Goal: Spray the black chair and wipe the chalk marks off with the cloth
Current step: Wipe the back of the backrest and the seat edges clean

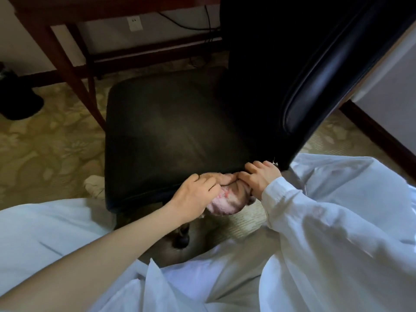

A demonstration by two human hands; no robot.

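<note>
At the near edge of the black leather chair (175, 131) seat, the left hand (193, 194) and right hand (262, 176) curl their fingers (252, 168) around a crumpled pale pink cloth (225, 204).

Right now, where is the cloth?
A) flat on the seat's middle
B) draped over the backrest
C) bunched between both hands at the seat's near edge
C: the left hand and right hand hold the bunched cloth at the seat near edge.
</note>
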